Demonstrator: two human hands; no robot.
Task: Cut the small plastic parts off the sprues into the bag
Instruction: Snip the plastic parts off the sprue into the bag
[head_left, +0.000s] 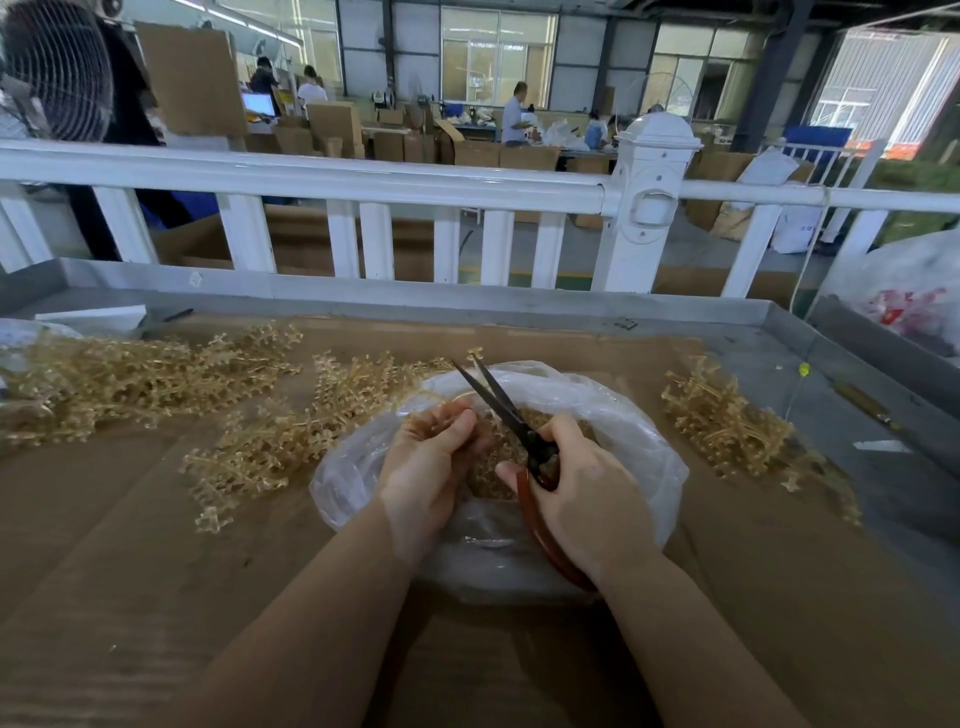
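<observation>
You keep both hands right over the mouth of the clear plastic bag (613, 415), and that looks deliberate: anything you snip should drop straight in among the amber small parts (498, 467) already lying in the bag. Your left hand (434, 462) has its fingers (457, 423) curled round a sprue (434, 402), which arches up above the bag's opening where the blades can reach it. Your right hand (582, 488) grips the scissors (498, 405) by their reddish-brown handles, fingers wrapped tight; the dark blades point up and away from you, parted only a little at the tips, so I judge you are between cuts. The uncut sprues (135, 379) lie heaped on the cardboard-covered worktop (156, 545) to your left, near your holding hand, it seems for easy picking. A separate pile (727, 421) sits right of the bag; whether it is stripped I cannot tell.
</observation>
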